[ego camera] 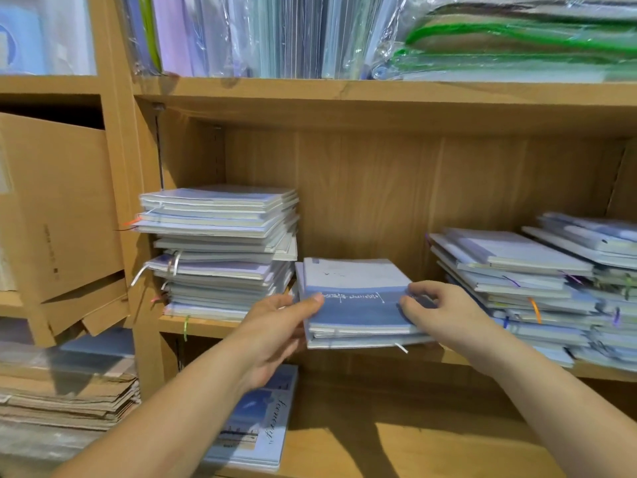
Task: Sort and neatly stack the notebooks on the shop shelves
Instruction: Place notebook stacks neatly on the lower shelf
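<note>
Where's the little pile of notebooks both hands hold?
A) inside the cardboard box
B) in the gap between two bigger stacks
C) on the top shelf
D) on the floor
B: left hand and right hand grip the small pile between the left stack and right stack.

small stack (355, 298) on shelf (344, 329) — between left stack (220, 250), right stacks (537, 291)

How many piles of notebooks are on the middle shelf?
4: a tall left pile; a small middle pile, gripped by the left hand and right hand; a right pile; a far-right pile, partly cut off; more may be hidden.
</note>
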`<state>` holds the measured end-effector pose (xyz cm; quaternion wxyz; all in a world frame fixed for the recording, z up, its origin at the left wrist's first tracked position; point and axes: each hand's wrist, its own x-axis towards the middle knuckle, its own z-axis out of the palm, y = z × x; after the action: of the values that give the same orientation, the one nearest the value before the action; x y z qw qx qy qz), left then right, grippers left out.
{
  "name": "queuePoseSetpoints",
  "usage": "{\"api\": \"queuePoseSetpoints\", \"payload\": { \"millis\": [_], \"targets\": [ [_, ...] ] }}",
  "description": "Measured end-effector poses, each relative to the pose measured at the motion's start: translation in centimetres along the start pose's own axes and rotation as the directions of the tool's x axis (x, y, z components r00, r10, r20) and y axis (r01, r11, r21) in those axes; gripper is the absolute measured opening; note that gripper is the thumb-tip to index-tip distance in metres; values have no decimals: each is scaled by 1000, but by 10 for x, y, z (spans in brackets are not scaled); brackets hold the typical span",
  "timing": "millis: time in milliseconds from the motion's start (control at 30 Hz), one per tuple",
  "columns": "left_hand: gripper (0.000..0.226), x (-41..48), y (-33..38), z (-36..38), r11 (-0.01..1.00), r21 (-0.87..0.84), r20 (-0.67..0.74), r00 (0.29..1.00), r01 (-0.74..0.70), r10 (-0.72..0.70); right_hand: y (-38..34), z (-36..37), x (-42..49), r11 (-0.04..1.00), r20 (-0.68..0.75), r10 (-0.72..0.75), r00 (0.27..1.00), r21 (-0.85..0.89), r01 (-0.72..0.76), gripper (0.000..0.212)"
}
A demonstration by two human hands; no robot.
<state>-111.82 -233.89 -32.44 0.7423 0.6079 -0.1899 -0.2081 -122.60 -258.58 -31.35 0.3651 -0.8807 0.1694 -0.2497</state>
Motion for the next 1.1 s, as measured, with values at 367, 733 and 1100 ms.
{"api": "queuePoseSetpoints", "payload": {
  "millis": [367, 733, 1100],
  "targets": [
    [70, -70, 20, 0, 891, 318, 185, 943, -325, 278, -55, -57, -83, 999, 61, -43, 997, 37, 40, 45],
    [64, -188, -63, -46, 853, 478, 347, 937, -210, 36, -20, -7, -257, 976, 210, 156, 965, 120, -184, 55],
    [51, -117, -156, -40, 793, 603, 315, 940, -88, -135, 59, 52, -213, 948, 327, 295, 898, 14, -317, 52]
  ]
}}
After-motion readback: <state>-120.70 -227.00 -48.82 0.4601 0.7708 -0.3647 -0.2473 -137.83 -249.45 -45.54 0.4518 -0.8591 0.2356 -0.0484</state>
